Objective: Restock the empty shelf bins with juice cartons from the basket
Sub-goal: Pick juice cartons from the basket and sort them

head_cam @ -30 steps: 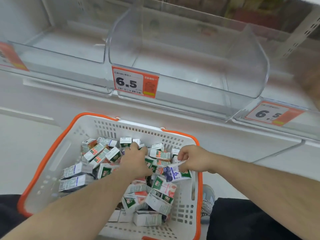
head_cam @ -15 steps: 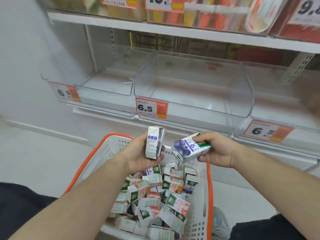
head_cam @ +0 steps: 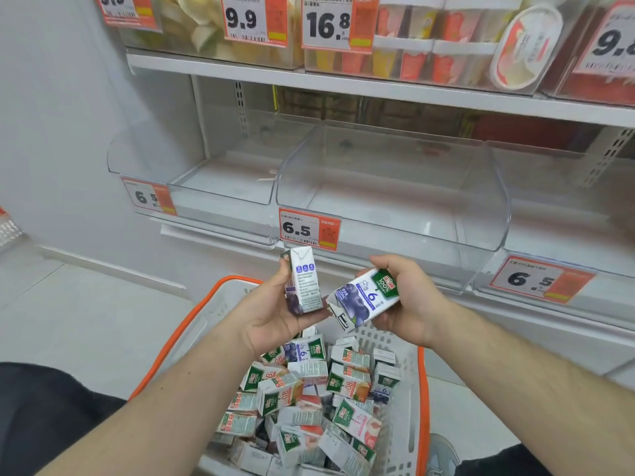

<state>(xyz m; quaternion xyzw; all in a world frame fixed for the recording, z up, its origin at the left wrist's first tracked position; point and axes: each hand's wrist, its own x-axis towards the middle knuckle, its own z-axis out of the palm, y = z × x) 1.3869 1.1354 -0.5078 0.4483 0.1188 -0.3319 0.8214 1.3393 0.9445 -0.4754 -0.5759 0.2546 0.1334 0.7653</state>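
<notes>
The left hand [head_cam: 271,314] is curled around an upright carton [head_cam: 304,281], fingers behind it and thumb at its left edge, its printed back panel facing the camera. Just right of it, the right hand [head_cam: 409,304] grips a second carton [head_cam: 364,298] tilted on its side, with blueberry art and a green label showing; the fingers wrap over the top end and the thumb sits underneath. The two cartons are close but whether they touch at their lower corners cannot be told.

Below both hands stands the basket [head_cam: 421,389], white with an orange rim, holding a loose heap of cartons [head_cam: 309,400] in green, orange, pink and blue prints, lying at all angles.

Directly above and beyond the hands is a clear bin [head_cam: 481,207] on the shelf, with a 6.5 price tag [head_cam: 309,230] on its front lip just above the left hand's carton. A like bin [head_cam: 192,187] sits up and to the left of the left hand, and a third [head_cam: 567,235] up and to the right of the right hand, each with its own 6.5 tag. Nothing shows inside the three bins.
</notes>
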